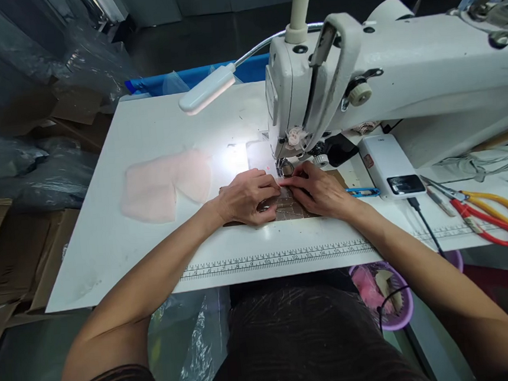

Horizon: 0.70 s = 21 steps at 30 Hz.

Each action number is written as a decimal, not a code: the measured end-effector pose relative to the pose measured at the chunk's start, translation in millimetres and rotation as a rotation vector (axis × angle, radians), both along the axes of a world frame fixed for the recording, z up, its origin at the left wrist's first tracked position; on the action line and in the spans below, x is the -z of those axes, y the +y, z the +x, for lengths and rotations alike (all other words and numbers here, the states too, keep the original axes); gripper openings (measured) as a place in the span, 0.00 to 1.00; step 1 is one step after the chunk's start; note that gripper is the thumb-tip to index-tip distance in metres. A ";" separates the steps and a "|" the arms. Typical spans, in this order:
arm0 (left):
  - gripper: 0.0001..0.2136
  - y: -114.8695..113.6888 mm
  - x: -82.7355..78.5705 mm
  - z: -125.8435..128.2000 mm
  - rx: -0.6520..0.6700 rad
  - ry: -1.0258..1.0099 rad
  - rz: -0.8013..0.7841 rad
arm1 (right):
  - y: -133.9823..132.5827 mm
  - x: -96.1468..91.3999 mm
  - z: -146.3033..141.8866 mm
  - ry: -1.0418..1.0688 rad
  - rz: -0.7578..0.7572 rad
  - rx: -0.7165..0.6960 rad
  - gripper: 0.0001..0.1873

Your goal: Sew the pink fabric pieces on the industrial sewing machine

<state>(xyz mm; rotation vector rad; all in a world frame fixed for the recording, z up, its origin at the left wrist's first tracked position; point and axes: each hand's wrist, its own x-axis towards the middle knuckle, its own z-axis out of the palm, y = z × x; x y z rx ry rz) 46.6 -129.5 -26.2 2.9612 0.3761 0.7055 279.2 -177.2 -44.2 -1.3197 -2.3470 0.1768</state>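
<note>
Just in front of the needle area of a white sewing machine (pixel 282 129), both hands meet at a small strip of pink fabric (pixel 283 181). My left hand (pixel 251 196) is closed, its fingertips on the left end of the fabric; a dark shiny thing, too hidden to name, shows under its curled fingers. My right hand (pixel 320 189) pinches the fabric from the right, close to the presser foot (pixel 280 167). Beneath both hands lies a brown patterned sheet (pixel 290 208), mostly covered. A pale pink cut fabric piece (pixel 167 183) lies flat on the table to the left.
A lit lamp (pixel 208 89) hangs over the white table (pixel 107 245). Right of my right hand are a blue cutter-like tool (pixel 363 192), a white power bank (pixel 389 164) with a cable, and scissors (pixel 489 211). A purple basket (pixel 407 307) with scraps stands below the table edge.
</note>
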 end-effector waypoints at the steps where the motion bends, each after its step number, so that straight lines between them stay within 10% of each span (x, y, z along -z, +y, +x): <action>1: 0.10 0.0 1.0 -0.8 -0.004 -0.004 -0.007 | 0.0 -0.9 -0.8 -0.017 0.000 0.011 0.20; 21: 0.18 0.7 -4.2 -4.7 -0.141 0.155 0.043 | -4.9 -1.6 0.9 0.052 -0.035 -0.075 0.21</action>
